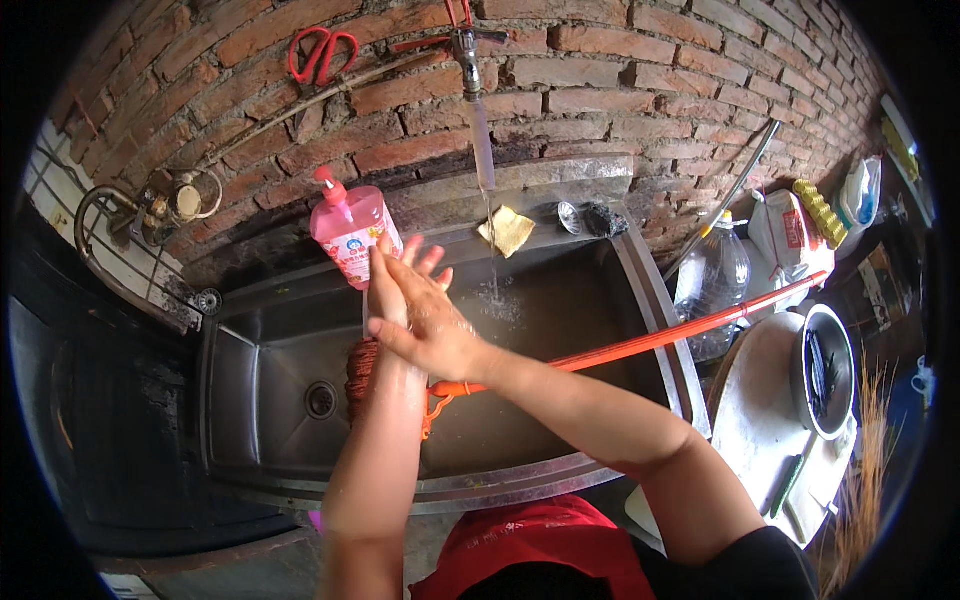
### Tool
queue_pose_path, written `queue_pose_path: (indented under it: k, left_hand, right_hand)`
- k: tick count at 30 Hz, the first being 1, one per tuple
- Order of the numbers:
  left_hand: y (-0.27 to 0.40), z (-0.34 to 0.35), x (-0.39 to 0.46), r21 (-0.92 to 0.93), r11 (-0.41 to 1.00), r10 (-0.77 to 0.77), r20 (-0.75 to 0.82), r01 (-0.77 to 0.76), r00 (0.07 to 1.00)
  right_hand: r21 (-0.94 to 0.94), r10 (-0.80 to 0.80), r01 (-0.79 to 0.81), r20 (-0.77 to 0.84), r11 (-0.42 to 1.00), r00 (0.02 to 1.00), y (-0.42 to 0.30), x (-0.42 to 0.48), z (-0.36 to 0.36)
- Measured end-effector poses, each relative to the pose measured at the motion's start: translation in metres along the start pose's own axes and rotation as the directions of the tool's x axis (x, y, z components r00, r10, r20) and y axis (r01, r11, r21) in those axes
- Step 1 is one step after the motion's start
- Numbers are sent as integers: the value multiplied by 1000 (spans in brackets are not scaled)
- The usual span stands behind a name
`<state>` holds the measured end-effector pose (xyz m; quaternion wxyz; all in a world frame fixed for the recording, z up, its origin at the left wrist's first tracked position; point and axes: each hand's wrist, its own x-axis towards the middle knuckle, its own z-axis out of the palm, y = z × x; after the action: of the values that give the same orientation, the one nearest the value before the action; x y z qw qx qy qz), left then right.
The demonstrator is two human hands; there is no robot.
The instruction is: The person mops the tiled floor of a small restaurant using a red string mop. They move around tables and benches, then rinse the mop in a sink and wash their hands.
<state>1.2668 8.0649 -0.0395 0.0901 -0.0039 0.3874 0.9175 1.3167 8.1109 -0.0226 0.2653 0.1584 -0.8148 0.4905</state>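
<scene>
My left hand is raised over the divider between the two sink basins, wet and holding nothing. Across its palm lies my right hand, also wet, with the thumb spread away. The overlapping fingers partly hide each other. Just behind the fingertips stands a pink pump bottle bearing printed writing. Water runs from the tap's hose into the right basin, which holds murky water. My forearms partly cover a dark reddish-brown coiled or bristled object and an orange pole lying across the stainless steel sink.
A yellow cloth or sponge, a metal strainer and a dark scourer rest on the back rim. Red-handled scissors hang on the brick wall. At right are a clear plastic jug and a steel bowl on a board.
</scene>
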Motion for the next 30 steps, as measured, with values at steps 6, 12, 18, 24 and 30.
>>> queue_pose_path:
  k: [6,12,18,24,30]
  left_hand:
    - [-19,35,-24,214,975,-69,24,62,997]
    - [-86,-12,-9,268,961,32,125,-65,992]
    - [-62,6,31,185,925,-349,68,332,935]
    - [-97,18,28,38,952,-304,34,303,952]
    - [-104,33,68,-184,882,-389,233,433,891]
  right_hand:
    - [450,249,-296,161,843,955,10,7,-32]
    - [783,587,-515,246,348,771,71,-1,-4]
    - [143,226,-210,-110,967,968,68,-22,-8]
    - [823,864,-476,-38,312,501,86,12,-28]
    - [957,618,82,112,-277,778,137,19,-44]
